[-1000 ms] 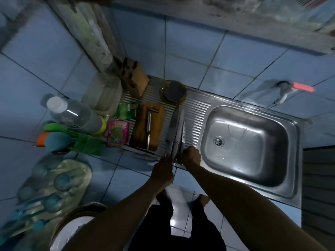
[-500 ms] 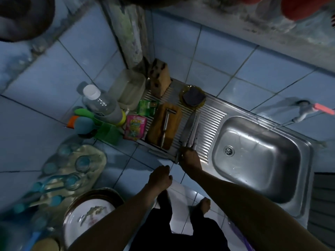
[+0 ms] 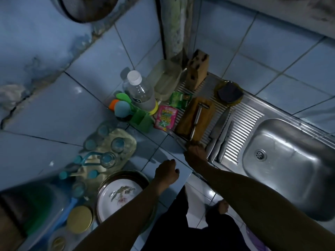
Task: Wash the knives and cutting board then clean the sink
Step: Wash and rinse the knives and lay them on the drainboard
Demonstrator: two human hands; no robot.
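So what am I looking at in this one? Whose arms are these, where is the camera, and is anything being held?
No machine here: a person wears a camera on the head, looking down at their own arms. The right hand reaches to the near end of the wooden cutting board on the steel draining rack; whether it has a grip is unclear. The left hand hangs loose, holding nothing. Two knives lie beside the board, a peeler on it. The sink sits to the right.

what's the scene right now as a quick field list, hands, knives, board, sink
left hand: loosely curled over the counter edge, holding nothing
right hand: at the near end of the cutting board; grip unclear
knives: lying side by side on the ribbed drainboard, right of the board
on board: a metal tool
sink: no dishes inside
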